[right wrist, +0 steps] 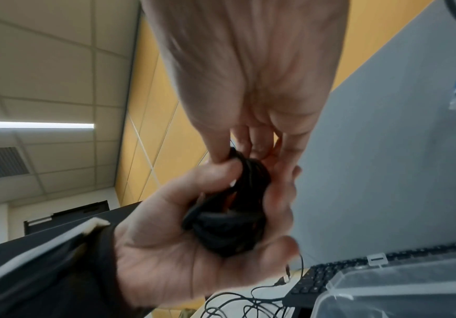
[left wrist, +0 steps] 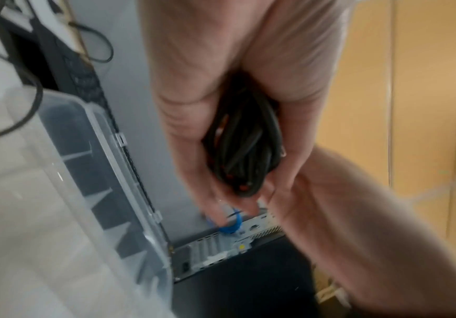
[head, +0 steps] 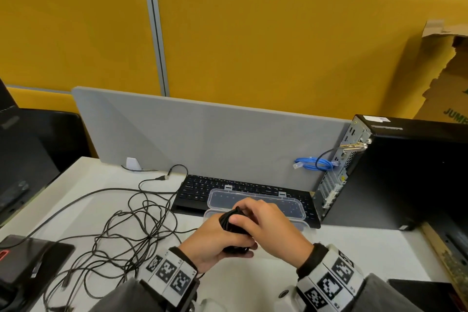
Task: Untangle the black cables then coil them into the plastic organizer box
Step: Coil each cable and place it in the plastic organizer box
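Observation:
A tight coil of black cable (head: 231, 225) sits between both hands just in front of the clear plastic organizer box (head: 291, 200). My left hand (head: 215, 243) cups the coil (left wrist: 244, 150) from below with fingers curled round it. My right hand (head: 266, 220) pinches the top of the coil (right wrist: 237, 193) from above with thumb and fingers. The box stands open, its lid leaning back on the keyboard. A tangle of thin black cables (head: 134, 223) lies loose on the white desk to the left.
A black keyboard (head: 202, 190) lies behind the box against a grey divider (head: 202, 134). A black computer tower (head: 405, 172) with a blue cable (head: 314, 162) stands at right. A dark device (head: 27, 261) sits at the left desk edge.

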`<state>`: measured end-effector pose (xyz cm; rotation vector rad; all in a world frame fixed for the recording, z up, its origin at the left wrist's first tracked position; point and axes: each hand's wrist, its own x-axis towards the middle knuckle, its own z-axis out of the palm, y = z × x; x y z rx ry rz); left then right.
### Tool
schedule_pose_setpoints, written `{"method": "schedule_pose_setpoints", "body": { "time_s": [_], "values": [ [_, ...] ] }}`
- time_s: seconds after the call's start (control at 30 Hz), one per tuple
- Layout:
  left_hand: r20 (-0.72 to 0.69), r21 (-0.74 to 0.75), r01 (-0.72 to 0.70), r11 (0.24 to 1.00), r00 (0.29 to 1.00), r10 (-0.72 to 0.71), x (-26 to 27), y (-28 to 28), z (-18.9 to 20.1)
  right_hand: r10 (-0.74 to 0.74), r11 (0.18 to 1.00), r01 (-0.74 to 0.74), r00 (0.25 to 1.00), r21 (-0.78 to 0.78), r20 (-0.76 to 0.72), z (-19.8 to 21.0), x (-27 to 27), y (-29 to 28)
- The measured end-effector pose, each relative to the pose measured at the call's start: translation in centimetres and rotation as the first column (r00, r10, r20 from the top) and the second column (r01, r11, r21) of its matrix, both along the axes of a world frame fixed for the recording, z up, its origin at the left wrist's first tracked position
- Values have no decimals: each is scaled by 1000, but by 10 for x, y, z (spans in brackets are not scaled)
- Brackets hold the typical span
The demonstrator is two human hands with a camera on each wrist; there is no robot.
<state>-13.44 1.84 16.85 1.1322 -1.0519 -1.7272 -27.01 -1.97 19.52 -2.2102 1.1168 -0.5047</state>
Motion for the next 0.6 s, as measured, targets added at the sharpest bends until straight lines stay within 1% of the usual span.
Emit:
{"method": "schedule_pose_setpoints", "body": {
  "time_s": [0.07, 0.17, 0.27, 0.37, 0.4, 0.5, 0.6],
  "values": [
    [23, -38, -57, 998, 998, 58, -1, -1, -8, 38, 999, -36, 998, 24, -58, 0, 2, -3],
    [67, -64, -101, 993, 992, 105, -1, -3, -19, 122, 991, -113, 985, 77, -123, -5, 4, -13],
    [149, -62, -164, 984, 974, 172, -1, -3, -34, 236, 962, -201, 951, 185, -198, -13, 5, -24],
    [93, -16, -227, 974, 969, 227, -3, -3, -47, 316, 928, -252, 923, 274, -218, -25, 10, -34],
    [88, -9, -248, 969, 965, 248, -1, -6, -51, 320, 921, -252, 925, 298, -204, -30, 12, -37],
    [155, -8, -326, 945, 933, 324, 5, -20, -63, 287, 914, -233, 950, 331, -124, -45, 19, -42],
    [259, -35, -411, 911, 877, 405, 11, -34, -69, 221, 955, -186, 966, 233, -135, -59, 31, -53]
  ]
}}
